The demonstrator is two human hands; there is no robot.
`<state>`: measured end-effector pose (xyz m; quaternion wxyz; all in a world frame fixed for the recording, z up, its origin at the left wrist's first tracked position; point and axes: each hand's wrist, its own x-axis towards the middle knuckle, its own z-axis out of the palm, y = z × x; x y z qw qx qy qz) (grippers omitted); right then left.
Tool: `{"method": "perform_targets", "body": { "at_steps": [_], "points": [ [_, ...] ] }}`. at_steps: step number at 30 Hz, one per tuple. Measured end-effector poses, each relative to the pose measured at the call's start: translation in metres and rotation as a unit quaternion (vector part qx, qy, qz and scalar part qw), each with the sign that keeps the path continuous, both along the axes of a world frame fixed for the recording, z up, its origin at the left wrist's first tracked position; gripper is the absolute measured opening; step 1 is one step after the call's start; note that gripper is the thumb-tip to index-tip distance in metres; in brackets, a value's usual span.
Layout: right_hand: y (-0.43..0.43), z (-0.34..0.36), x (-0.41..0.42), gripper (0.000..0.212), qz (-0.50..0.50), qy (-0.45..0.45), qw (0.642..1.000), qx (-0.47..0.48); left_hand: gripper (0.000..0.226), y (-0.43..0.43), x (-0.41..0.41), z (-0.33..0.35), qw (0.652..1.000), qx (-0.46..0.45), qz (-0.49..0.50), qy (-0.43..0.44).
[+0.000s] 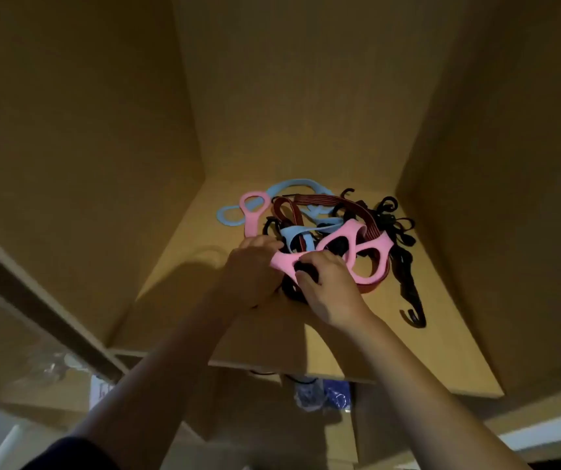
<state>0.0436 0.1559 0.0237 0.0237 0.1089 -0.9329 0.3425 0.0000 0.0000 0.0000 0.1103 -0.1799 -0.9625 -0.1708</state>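
The pink silicone strap [352, 257], a soft band with large oval loops, sits on top of a tangled heap near the back of a wooden shelf [441, 351]. Both hands hold it. The left hand [252, 268] grips its near left end, fingers curled over the band. The right hand [328, 293] closes on the strap just beside the left, thumb below and fingers hooked over the top into the first loop. The two hands are almost touching. The rest of the strap runs away to the right, its loops standing up off the heap.

Under and around it lie other straps. A second pink strap [250, 225] points towards the back left, its ring end clear of the tangle. A light blue strap [292, 184] curves along the back of the heap, and another blue band [297, 234] shows just behind the left hand. A red and black striped bungee cord [323, 201] crosses the heap from left to right, passing beneath the held strap. Black cords bunch on the right side, and one black hook [416, 318] lies on the shelf board, apart from the rest.

Plain wooden walls enclose the shelf on the left, back and right. Below its front edge shows a blue patterned bag [326, 398].
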Motion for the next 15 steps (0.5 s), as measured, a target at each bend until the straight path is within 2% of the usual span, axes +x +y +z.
{"method": "perform_targets", "body": {
  "at_steps": [2, 5, 7, 11, 13, 15],
  "points": [
    [-0.005, 0.001, -0.009, 0.03, -0.018, 0.002, 1.0, -0.012, 0.041, -0.003, -0.011, 0.002, 0.999, -0.046, -0.026, 0.0],
    [-0.011, 0.005, -0.021, 0.034, -0.019, 0.001, 1.0, -0.006, 0.042, -0.004, -0.02, 0.012, 0.984, -0.155, -0.016, -0.084],
    [-0.011, 0.006, -0.029, 0.037, -0.009, -0.019, 1.0, -0.004, 0.031, -0.006, -0.025, 0.017, 0.982, -0.165, -0.031, -0.089],
    [-0.014, 0.003, -0.038, 0.037, 0.029, -0.025, 0.998, 0.04, 0.028, -0.013, -0.03, 0.02, 0.99, -0.037, -0.094, -0.101],
    [-0.015, 0.0, -0.043, 0.037, 0.037, -0.001, 0.996, 0.084, 0.014, -0.016, -0.034, 0.019, 0.991, 0.022, -0.116, -0.062],
    [-0.013, 0.002, -0.046, 0.041, 0.034, 0.014, 0.995, 0.091, 0.005, -0.014, -0.032, 0.023, 0.987, 0.08, -0.135, -0.033]
  ]
}}
